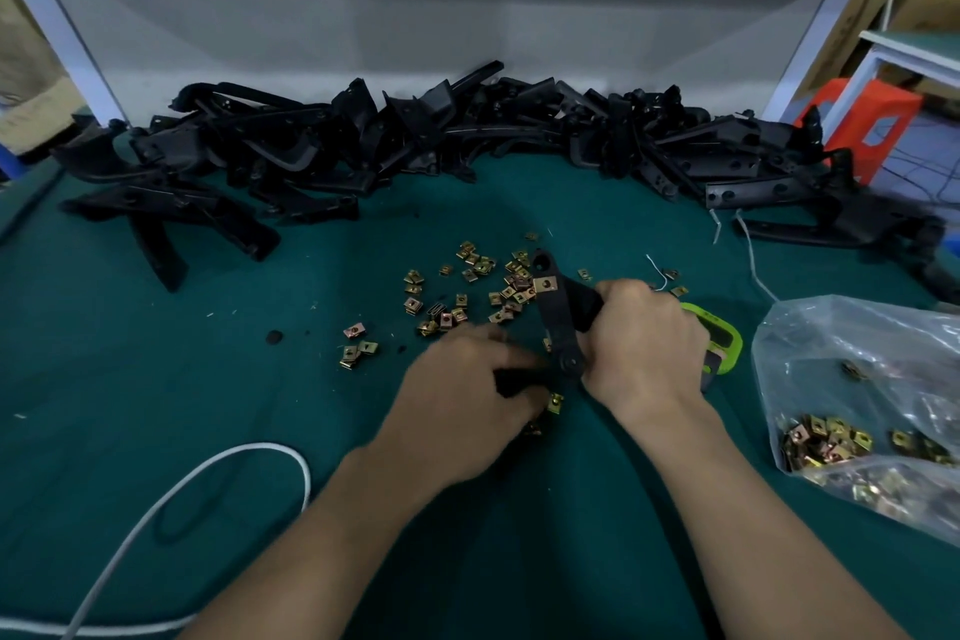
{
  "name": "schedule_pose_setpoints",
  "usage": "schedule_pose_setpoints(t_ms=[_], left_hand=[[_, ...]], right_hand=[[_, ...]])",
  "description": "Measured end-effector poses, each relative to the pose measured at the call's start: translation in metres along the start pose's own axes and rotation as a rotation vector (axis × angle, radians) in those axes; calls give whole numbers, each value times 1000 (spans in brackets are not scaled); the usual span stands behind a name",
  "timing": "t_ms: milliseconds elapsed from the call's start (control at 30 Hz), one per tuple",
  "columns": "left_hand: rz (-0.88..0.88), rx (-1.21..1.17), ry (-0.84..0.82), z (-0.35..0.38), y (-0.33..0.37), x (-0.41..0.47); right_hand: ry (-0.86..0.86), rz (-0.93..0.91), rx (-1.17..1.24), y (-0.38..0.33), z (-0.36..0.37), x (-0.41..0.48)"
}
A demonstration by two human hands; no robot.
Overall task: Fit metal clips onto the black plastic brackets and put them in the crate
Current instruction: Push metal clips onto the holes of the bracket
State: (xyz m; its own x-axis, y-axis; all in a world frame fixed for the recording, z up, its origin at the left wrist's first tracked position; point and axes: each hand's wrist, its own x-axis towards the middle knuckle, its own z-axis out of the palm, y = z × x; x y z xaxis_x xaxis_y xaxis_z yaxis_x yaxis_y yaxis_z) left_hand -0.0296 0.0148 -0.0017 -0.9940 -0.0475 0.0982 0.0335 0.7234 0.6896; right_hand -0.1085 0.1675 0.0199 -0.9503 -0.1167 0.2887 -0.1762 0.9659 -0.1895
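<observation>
Far left of bracket [558,322], nearer the viewer: white cord [156,509], looped on green mat [130,353]. Behind bracket, along mat's far edge from left to right: pile [415,140] of black brackets, heaped and tangled. Left of bracket, well apart: small black disc [274,337], flat on mat. Just left of and behind bracket: loose clips [467,291], brass-coloured, scattered on mat, some right by bracket's upper end. Just left of bracket's lower end: left hand [467,390], palm down, blurred, fingers over a dark piece; grip impossible to tell. Below bracket, beside those fingertips: stray clip [555,403]. Bracket itself: long black strip, raised off mat and tilted, round end down, fitted clip [545,284] on its upper part. Touching bracket on the right: right hand [644,343], fingers curled tight round bracket's middle. Just right of that hand: green-rimmed tool [719,338], partly hidden behind it. Right of bracket, well apart: clear bag [857,353] lying on mat, more clips inside. Far right and behind: orange stool [862,120], beyond mat.
</observation>
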Motion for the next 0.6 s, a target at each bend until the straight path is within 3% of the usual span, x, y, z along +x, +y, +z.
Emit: schedule_pose_setpoints(t_ms=[200,300,367,467,600], left_hand=[[-4,-16,54,11,-3,7],[-53,95,239,5,-8,2],[-92,-58,342,-2,-13,2],[-192,-408,353,-14,-16,6],[-239,-578,381,-19,-20,7]], right_hand=[[-50,-34,22,-1,-1,-1],[-65,-50,7,-3,0,-3],[-70,-83,14,-3,0,-4],[-71,-122,8,-6,1,-7],[-82,-126,42,-10,1,-9]])
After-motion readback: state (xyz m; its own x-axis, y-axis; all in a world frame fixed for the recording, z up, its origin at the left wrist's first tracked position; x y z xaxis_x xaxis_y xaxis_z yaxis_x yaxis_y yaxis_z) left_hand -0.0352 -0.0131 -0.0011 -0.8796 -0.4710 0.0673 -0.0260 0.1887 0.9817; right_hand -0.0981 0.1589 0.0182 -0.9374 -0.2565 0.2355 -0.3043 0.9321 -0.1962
